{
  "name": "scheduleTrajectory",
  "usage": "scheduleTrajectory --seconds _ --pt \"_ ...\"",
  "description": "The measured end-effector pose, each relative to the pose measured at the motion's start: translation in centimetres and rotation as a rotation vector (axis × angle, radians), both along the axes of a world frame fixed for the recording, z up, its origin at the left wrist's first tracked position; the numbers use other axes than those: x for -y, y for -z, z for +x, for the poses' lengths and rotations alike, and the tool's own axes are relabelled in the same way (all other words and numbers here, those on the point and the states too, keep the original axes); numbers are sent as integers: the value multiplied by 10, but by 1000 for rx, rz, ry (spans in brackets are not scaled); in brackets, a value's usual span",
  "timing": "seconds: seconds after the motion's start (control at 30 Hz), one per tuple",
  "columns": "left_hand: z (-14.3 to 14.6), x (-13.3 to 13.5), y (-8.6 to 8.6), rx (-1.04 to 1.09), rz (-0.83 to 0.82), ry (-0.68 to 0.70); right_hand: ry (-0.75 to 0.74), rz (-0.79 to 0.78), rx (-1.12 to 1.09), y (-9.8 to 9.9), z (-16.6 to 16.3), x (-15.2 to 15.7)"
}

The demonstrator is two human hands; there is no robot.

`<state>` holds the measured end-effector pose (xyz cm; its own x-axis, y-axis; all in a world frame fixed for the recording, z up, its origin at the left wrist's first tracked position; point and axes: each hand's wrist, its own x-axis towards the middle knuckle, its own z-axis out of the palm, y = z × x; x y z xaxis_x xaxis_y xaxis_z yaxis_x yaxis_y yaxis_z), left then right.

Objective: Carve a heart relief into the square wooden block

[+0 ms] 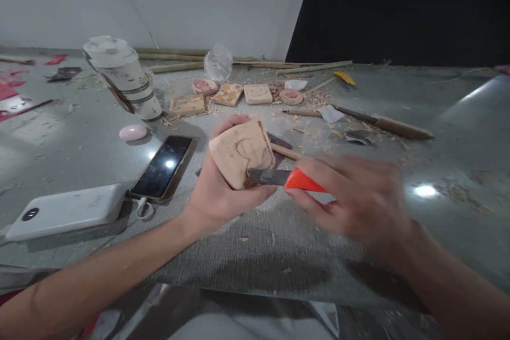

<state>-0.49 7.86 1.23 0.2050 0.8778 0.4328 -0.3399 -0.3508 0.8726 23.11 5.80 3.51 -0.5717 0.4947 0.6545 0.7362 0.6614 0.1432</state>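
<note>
My left hand (223,188) is wrapped round a carved wooden block (239,151), pale and roughly square with rounded corners. Its upper face is tilted towards me and bears a curved raised shape in the middle. In my right hand (354,196) is a carving knife (305,180) with an orange-red handle and a dark grey blade. The blade's tip touches the block's lower right part. Part of the handle is hidden by my fingers. Behind the block, a thin wooden stick (285,151) and a dark flat piece (281,141) are partly covered.
A phone (162,167) is cabled beside a white power bank (67,212). Further back stand a lidded cup (127,82), several carved pieces (257,94) and a plastic bag (218,62). A pink oval object (133,133) lies left; a long dark tool (382,122) lies right among shavings.
</note>
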Motion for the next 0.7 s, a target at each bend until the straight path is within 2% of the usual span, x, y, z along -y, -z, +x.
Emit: scheduleTrajectory --seconds 0.33,0.7 --pt "-1 1 0 -19 -18 -25 -3 11 11 -1 1 0" --pt "3 5 1 -3 77 -58 12 67 29 -13 -7 7"
